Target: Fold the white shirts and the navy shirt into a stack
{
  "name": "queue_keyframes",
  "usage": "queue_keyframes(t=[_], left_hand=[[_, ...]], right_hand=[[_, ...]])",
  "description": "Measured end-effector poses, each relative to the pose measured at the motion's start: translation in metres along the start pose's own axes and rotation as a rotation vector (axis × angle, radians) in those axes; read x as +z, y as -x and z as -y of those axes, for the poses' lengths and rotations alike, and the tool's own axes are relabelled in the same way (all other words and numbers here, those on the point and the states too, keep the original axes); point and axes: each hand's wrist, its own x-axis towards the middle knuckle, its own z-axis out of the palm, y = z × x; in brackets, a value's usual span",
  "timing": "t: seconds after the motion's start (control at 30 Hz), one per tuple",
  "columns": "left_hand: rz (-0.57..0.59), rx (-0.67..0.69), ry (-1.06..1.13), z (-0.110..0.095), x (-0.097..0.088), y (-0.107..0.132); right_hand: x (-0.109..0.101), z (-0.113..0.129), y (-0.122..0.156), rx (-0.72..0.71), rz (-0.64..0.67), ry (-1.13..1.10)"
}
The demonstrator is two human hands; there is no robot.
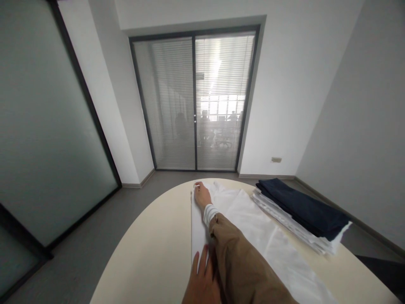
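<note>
A white cloth [253, 219] lies spread over the round cream table [148, 249], its left edge running straight from near to far. I cannot tell what kind of garment or fabric piece it is. My right hand [202, 196] reaches to its far left corner, fingers curled and closed on the fabric there. Nearer to me, my left hand [204, 278] rests on the same left edge with its fingers stretched out. My right forearm, in a brown sleeve [240, 257] with a striped cuff, crosses over the cloth and hides part of it.
A stack of folded white cloths [291, 221] lies at the table's right, topped by a folded navy cloth [300, 207]. Beyond the table are a glazed door with blinds [194, 101] and white walls. A frosted glass panel [57, 126] stands on the left.
</note>
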Motion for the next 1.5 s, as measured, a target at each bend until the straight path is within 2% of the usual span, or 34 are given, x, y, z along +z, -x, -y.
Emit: queue_keyframes(t=[0.13,0.23,0.43,0.57,0.63,0.8,1.0,1.2,1.33,1.4,1.5], left_hand=[[0.028,-0.015,0.006,0.000,0.000,0.000],[0.027,-0.037,0.055,0.000,-0.007,0.001],[0.023,-0.025,0.223,0.003,-0.030,0.004],[-0.011,-0.019,0.249,0.001,-0.035,0.006],[-0.016,-0.001,0.233,0.000,-0.034,0.006],[0.021,0.028,0.132,0.001,-0.027,0.005],[0.034,0.032,0.008,0.005,-0.006,-0.001],[0.035,0.037,-0.007,0.009,0.007,-0.001],[0.059,0.012,0.041,0.008,-0.003,0.000],[0.076,0.010,0.108,0.008,-0.017,0.001],[0.080,0.013,0.219,0.008,-0.041,0.001]], right_hand=[[0.003,-0.006,0.009,-0.177,0.105,0.008],[0.001,-0.007,0.021,-0.249,0.179,0.047],[-0.019,-0.004,0.051,-0.421,0.049,0.195],[-0.025,-0.011,0.071,-0.484,0.167,0.190],[-0.022,-0.015,0.077,-0.479,0.238,0.200],[-0.009,-0.010,0.073,-0.349,0.322,0.229],[0.002,0.003,0.053,-0.265,0.237,0.221],[0.009,0.001,0.036,-0.317,0.337,0.147],[-0.001,-0.002,0.037,-0.370,0.352,0.035],[-0.011,-0.006,0.044,-0.397,0.341,0.016],[-0.030,-0.017,0.064,-0.401,0.316,0.107]])
